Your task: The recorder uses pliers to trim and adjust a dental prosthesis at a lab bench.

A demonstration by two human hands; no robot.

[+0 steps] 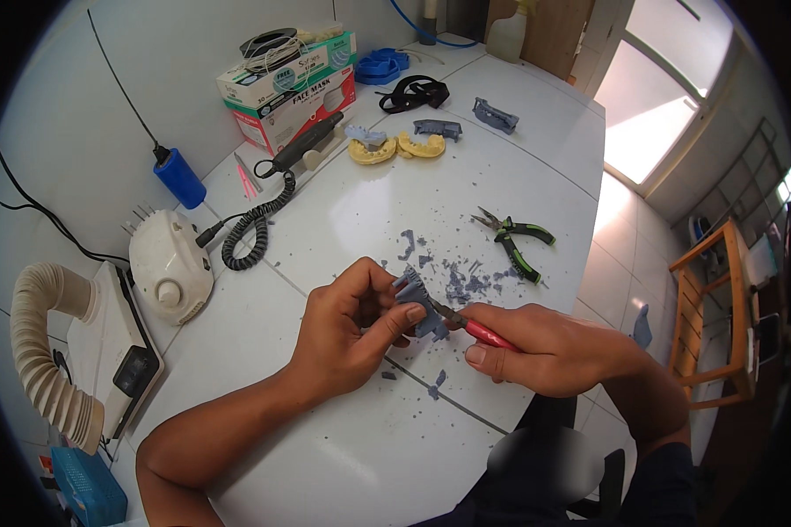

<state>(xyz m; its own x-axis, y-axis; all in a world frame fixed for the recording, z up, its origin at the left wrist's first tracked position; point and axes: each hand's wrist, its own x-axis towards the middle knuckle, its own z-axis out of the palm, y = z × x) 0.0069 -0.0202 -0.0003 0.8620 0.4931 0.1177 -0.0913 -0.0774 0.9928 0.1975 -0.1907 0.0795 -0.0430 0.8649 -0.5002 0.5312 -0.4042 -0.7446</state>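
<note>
My left hand (343, 329) pinches a blue-grey dental model piece (420, 305) between thumb and fingers, above the white table. Its upper edge is jagged. My right hand (549, 347) is wrapped round red-handled pliers (487, 334), whose metal jaws reach the right side of the piece. Whether the jaws bite into it I cannot tell. Blue-grey scraps (468, 285) lie scattered just beyond my hands. A second pair of pliers, green and black (511, 241), rests on the table beyond my right hand.
Two yellow dental casts (373, 153) and more blue-grey pieces (496, 116) sit farther back, near a black strap (413, 93) and mask boxes (294, 101). On the left stand a corded handpiece (308, 143), its white control unit (171, 268) and a ribbed hose (48, 351). The table's edge runs along the right.
</note>
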